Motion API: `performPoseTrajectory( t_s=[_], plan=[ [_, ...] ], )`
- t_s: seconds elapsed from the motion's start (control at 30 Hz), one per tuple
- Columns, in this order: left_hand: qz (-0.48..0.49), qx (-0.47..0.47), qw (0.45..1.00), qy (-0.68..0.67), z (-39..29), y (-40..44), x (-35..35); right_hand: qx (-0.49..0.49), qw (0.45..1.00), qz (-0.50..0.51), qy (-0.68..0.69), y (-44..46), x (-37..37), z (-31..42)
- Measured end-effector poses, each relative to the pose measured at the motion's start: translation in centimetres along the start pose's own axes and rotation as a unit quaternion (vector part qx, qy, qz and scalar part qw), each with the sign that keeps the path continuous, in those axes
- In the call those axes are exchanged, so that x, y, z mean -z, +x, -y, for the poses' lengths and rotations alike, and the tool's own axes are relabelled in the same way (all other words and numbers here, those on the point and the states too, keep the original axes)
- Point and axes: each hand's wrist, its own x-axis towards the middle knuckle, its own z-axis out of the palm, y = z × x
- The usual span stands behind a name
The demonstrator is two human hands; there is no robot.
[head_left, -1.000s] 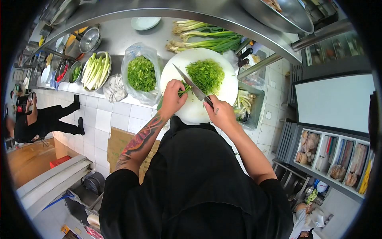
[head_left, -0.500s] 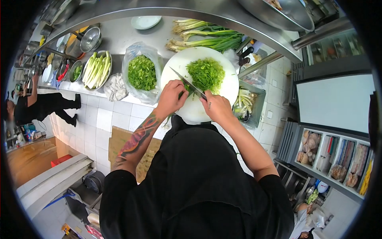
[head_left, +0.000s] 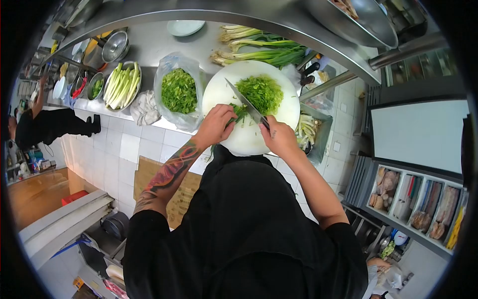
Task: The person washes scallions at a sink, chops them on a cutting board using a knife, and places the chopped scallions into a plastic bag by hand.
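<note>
On the round white cutting board (head_left: 215, 88), my left hand (head_left: 217, 123) presses a small bunch of green onion tops (head_left: 240, 112) with curled fingers. The handle of a kitchen knife (head_left: 247, 103) is wrapped by my right hand (head_left: 280, 137). Its blade points up and to the left, between the bunch and a heap of chopped green onion (head_left: 263, 93). Some leaf ends hang below my left wrist near the board's front edge. The undersides of my left fingers are hidden.
Left of the board stand a plastic bag of chopped greens (head_left: 178, 90), a crumpled cloth (head_left: 145, 107) and a bowl of onion stalks (head_left: 122, 85). Whole green onions (head_left: 269, 54) lie behind it; a grey bin (head_left: 322, 134) sits right. A steel shelf (head_left: 239, 19) overhangs. A co-worker (head_left: 55, 124) stands far left.
My right hand and the knife have moved slightly right and toward me, and more of the blade's flat side shows. My left hand stays on the bunch. The co-worker at left has shifted.
</note>
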Motion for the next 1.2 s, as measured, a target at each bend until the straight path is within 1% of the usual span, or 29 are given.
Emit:
performPoseTrajectory(
  t_s=[0.13,0.2,0.23,0.3,0.4,0.53,0.6,0.73,0.8,0.83,0.9,1.03,1.1,1.2],
  plan=[
    [0.010,0.003,1.000,-0.002,0.3,-0.1,-0.1,0.012,0.999,0.025,-0.032,-1.0,0.5,0.5],
    [0.010,0.007,1.000,-0.006,0.3,-0.2,-0.3,0.059,0.995,0.022,-0.077,-1.4,1.1,2.0],
    [0.009,0.008,1.000,-0.007,0.4,-0.3,-0.3,0.059,0.995,0.024,-0.078,-1.3,1.4,2.5],
    [0.012,0.007,1.000,-0.002,0.4,-0.2,-0.3,0.082,0.987,0.029,-0.131,-1.3,2.0,3.3],
    [0.011,0.007,1.000,-0.003,0.2,0.0,-0.1,0.070,0.985,0.049,-0.151,-1.2,3.0,4.4],
    [0.011,0.008,1.000,-0.005,0.4,0.0,-0.1,0.070,0.985,0.069,-0.139,1.3,1.2,3.6],
    [0.011,0.010,1.000,-0.011,0.8,-0.2,-0.3,0.045,0.989,0.081,-0.119,3.3,0.1,3.4],
    [0.016,0.012,1.000,-0.015,0.6,-0.1,0.1,0.058,0.986,0.091,-0.125,2.4,2.9,4.8],
    [0.009,0.008,1.000,-0.014,0.8,-0.3,-0.2,0.014,0.980,0.140,-0.137,1.1,4.3,5.9],
    [0.008,0.012,1.000,-0.015,0.8,-0.4,-0.3,0.016,0.980,0.144,-0.138,1.6,3.2,5.3],
    [-0.004,0.015,1.000,-0.017,0.6,-0.4,-0.2,0.018,0.985,0.116,-0.129,3.1,-0.1,3.5],
    [-0.002,0.014,1.000,-0.019,0.7,-0.3,-0.1,0.039,0.986,0.112,-0.119,3.8,2.6,4.9],
    [-0.007,0.018,0.999,-0.031,1.0,-0.6,-0.6,0.017,0.981,0.149,-0.123,2.4,4.3,5.6],
    [-0.029,0.022,0.999,-0.026,0.8,-0.7,-0.7,-0.006,0.982,0.143,-0.124,3.8,0.2,4.1]
  ],
)
